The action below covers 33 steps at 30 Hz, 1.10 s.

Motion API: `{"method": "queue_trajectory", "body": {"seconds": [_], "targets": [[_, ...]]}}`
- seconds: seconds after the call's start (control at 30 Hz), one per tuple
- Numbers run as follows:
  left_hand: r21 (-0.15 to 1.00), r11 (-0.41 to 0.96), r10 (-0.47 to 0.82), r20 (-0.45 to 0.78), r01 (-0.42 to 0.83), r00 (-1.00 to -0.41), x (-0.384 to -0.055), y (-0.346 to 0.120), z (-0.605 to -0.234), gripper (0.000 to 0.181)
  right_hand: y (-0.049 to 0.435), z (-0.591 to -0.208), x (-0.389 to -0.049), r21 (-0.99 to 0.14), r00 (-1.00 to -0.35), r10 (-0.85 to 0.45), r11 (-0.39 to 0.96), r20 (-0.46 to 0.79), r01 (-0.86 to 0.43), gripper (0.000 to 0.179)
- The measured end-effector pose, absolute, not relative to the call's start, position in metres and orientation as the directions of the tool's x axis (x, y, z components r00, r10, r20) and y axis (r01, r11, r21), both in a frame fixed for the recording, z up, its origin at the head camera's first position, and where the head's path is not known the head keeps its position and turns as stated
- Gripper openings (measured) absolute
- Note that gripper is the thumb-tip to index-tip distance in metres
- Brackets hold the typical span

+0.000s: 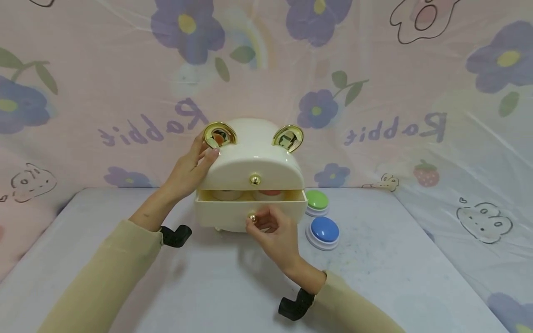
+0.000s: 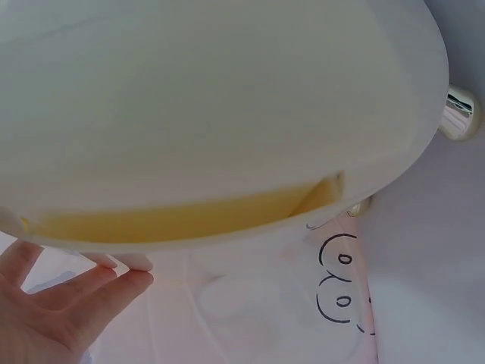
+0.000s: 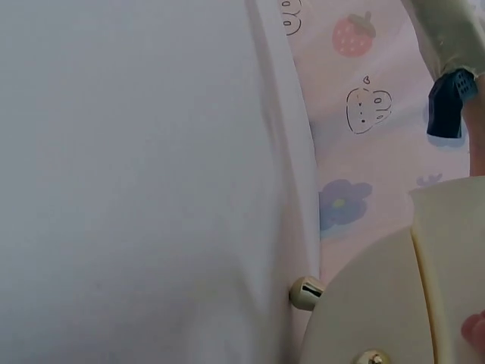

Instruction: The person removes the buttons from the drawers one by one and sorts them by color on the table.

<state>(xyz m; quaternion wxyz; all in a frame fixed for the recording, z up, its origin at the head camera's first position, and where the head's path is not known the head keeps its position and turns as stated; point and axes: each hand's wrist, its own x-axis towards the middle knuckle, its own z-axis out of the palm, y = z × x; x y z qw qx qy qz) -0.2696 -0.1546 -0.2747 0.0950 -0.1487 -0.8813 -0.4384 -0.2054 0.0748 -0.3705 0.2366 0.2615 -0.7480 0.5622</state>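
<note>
- Nearest, two pale yellow-green fabric sleeves (image 1: 100,273) reach in over the white tabletop (image 1: 399,259), a short black wrist piece (image 1: 296,305) at each cuff.
- The right hand (image 1: 275,236) pinches a small round gold knob (image 1: 252,217), thumb and fingertips closed on it, other fingers curled in.
- That knob sits on the wide cream plastic drawer (image 1: 225,214), which is pulled partly out, just in front of the right hand.
- Inside the drawer stand two rounded items, a whitish one (image 1: 226,196) on the left and a red-topped one (image 1: 269,193) on the right, mostly hidden.
- Beyond the right hand's wrist, a domed blue button on a white round base (image 1: 325,230) lies right of the drawer.
- The glossy cream chest with a rounded top (image 1: 255,164) stands between the hands; a second gold knob (image 1: 255,180) marks its upper front.
- The left hand (image 1: 189,169) rests against the chest's left side, fingers extended, thumb just below a shiny gold ear (image 1: 207,134).
- A domed green button on a white base (image 1: 317,200) is close beside the chest's right side.
- Farthest, a pink fabric backdrop (image 1: 258,97) shows purple flowers and reversed "Rabbit" lettering.
</note>
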Motion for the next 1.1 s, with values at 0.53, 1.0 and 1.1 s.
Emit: {"method": "queue_trajectory", "body": {"seconds": [0.53,1.0,1.1], "targets": [[0.738,0.582,0.196,0.281,0.342,-0.939,-0.266,-0.156,-0.272,0.065,0.087,-0.374,-0.174,-0.633,-0.678,-0.148,0.261,0.72,-0.729,0.018],[0.728,0.578,0.195,0.314,0.368,-0.929,-0.267,-0.155,-0.273,0.063,0.092,-0.372,-0.161,-0.622,-0.671,-0.146,0.272,0.727,-0.734,0.02],[0.722,0.589,0.193,0.31,0.363,-0.931,-0.268,-0.155,-0.272,0.063,0.093,-0.372,-0.159,-0.602,-0.651,-0.159,0.27,0.742,-0.751,0.02]]}}
